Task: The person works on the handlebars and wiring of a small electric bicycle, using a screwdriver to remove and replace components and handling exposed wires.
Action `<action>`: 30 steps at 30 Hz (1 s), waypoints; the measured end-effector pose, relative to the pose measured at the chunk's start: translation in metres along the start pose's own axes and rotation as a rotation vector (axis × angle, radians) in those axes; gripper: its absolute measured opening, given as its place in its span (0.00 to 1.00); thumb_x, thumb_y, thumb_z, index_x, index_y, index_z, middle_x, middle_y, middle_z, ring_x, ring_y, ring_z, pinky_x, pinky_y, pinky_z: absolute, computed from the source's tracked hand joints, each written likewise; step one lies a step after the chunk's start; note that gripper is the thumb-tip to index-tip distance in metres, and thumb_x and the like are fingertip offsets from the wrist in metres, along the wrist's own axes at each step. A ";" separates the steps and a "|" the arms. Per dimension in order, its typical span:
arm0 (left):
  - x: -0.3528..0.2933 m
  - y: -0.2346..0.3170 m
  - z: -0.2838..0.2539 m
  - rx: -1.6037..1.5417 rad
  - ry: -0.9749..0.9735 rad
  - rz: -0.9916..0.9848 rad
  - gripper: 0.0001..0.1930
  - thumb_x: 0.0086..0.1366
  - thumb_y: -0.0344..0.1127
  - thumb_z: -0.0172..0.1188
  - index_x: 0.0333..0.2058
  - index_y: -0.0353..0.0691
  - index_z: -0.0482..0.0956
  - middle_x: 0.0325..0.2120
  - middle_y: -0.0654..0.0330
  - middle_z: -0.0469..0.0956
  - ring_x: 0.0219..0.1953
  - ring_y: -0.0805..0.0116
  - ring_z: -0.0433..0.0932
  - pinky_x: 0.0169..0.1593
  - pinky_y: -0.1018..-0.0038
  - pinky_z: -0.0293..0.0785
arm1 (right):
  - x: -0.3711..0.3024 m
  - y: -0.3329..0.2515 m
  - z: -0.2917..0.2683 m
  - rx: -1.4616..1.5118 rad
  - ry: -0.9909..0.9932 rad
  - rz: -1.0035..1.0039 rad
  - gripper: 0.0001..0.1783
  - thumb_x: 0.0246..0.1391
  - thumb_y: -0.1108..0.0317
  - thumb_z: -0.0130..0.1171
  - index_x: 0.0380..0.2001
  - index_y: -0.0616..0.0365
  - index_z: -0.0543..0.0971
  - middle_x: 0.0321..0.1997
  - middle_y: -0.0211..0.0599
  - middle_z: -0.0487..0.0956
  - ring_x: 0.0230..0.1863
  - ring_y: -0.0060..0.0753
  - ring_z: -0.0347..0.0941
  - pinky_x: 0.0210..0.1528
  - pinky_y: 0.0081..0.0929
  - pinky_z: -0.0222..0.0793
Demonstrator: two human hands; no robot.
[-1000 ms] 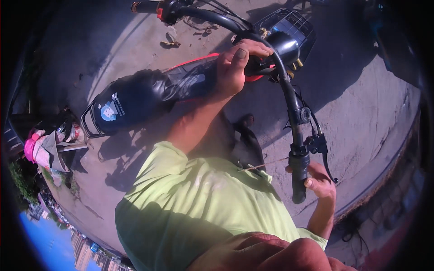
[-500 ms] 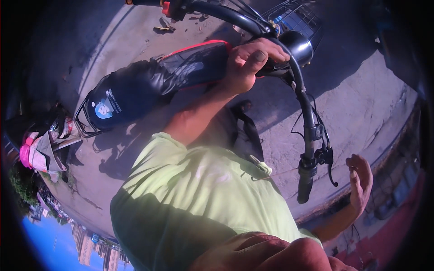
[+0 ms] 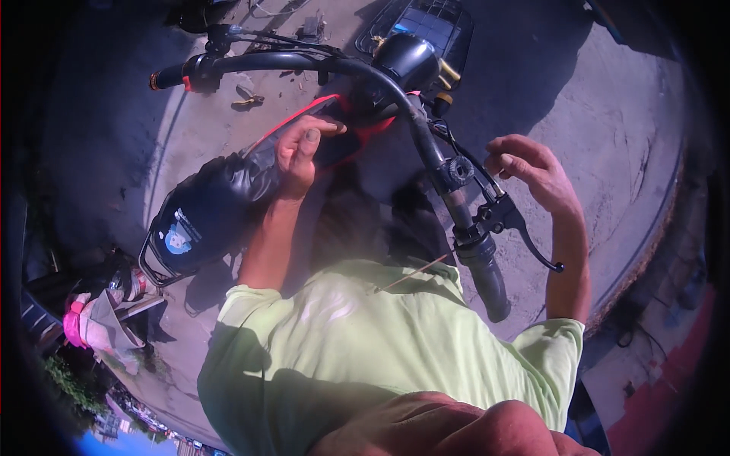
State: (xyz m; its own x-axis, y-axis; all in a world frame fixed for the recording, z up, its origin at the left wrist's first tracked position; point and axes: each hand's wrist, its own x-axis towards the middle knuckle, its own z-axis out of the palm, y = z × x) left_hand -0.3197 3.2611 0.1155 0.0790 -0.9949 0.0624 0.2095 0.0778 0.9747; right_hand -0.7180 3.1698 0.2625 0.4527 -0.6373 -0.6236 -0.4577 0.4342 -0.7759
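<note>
A black curved handlebar [image 3: 285,61] spans the upper middle, belonging to a two-wheeler with a long black seat [image 3: 205,209]. My left hand [image 3: 299,156] hovers over the seat's front part, fingers loosely bent, thumb apart, nothing in it. Beside the bar's right half, my right hand [image 3: 532,167] has its fingers loosely curled near a black cable [image 3: 471,163]; whether it touches the cable I cannot tell. Just below that hand sits the black brake lever [image 3: 525,232], next to the right rubber grip [image 3: 487,281]. A round black headlight [image 3: 407,61] is at the bar's middle.
Yellow-handled pliers [image 3: 249,99] lie on the concrete ground at the upper left. A wire basket [image 3: 456,26] is beyond the headlight. Pink and grey cloth [image 3: 99,323] lies at the far left. A thin rod [image 3: 414,273] extends between my shirt and the right grip.
My left hand has left the handlebar's middle and moved left, over the seat. My right hand has risen from beyond the right grip to beside the cable. The handlebar appears farther left in view.
</note>
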 end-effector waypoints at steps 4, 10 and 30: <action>-0.028 0.006 0.037 -0.017 0.083 -0.066 0.17 0.75 0.39 0.53 0.44 0.27 0.82 0.42 0.50 0.83 0.47 0.58 0.84 0.58 0.64 0.77 | -0.003 0.040 -0.012 0.036 -0.061 -0.066 0.28 0.65 0.45 0.64 0.55 0.59 0.81 0.49 0.34 0.84 0.50 0.28 0.79 0.55 0.29 0.75; -0.080 -0.026 0.112 -0.063 0.466 -0.293 0.12 0.74 0.33 0.59 0.48 0.32 0.82 0.42 0.53 0.85 0.45 0.64 0.85 0.51 0.69 0.81 | -0.043 0.123 -0.059 0.211 -0.042 -0.024 0.21 0.68 0.53 0.63 0.52 0.59 0.81 0.42 0.33 0.85 0.43 0.26 0.80 0.51 0.28 0.76; -0.039 -0.048 0.240 0.075 0.627 -0.315 0.17 0.75 0.40 0.58 0.55 0.35 0.77 0.45 0.54 0.83 0.43 0.67 0.85 0.45 0.74 0.82 | -0.005 0.128 -0.085 0.255 -0.350 0.031 0.14 0.69 0.58 0.60 0.48 0.57 0.81 0.40 0.26 0.83 0.42 0.21 0.77 0.48 0.23 0.73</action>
State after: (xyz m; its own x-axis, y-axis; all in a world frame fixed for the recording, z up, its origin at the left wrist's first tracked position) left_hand -0.5671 3.2810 0.1177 0.5769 -0.7434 -0.3385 0.2485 -0.2351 0.9397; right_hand -0.8433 3.1744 0.1744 0.6936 -0.3865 -0.6079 -0.2914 0.6212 -0.7275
